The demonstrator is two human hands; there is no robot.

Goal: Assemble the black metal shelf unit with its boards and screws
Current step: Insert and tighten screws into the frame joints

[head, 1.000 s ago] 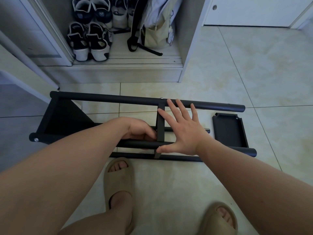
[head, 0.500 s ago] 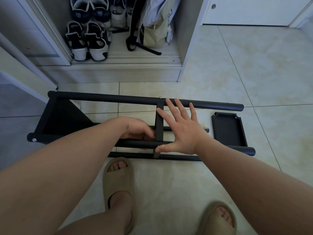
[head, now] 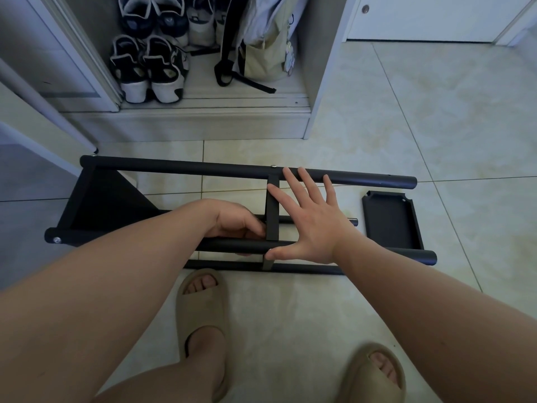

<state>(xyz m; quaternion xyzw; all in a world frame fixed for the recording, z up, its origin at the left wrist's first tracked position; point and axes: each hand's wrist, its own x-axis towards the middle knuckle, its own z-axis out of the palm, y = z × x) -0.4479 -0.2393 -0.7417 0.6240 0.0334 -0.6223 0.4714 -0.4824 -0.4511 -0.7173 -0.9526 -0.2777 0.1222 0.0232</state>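
Now the black shelf frame (head: 203,168) lies on its side on the tiled floor (head: 406,112), at the middle of the view, its long tubes running from 9 to 3 o'clock. A black board (head: 98,205) is fitted at its 9 o'clock end, where a silver screw (head: 57,239) shows in a tube tip. A flat crossbar (head: 272,210) joins the far tube to the near tube (head: 232,245).

The left hand (head: 235,225) sits just at 9 o'clock of the crossbar, its fingers curled round the near tube. The right hand (head: 311,222) is open at 3 o'clock of the crossbar, fingers spread and straight: the thumb rests on the near tube and the fingertips reach the far tube.

A loose black tray board (head: 390,219) lies flat on the floor at 3 o'clock, between the tube ends. At 12 o'clock an open cabinet holds shoes (head: 148,71) and a bag (head: 261,48). At 6 o'clock are two feet in beige slides (head: 203,309).
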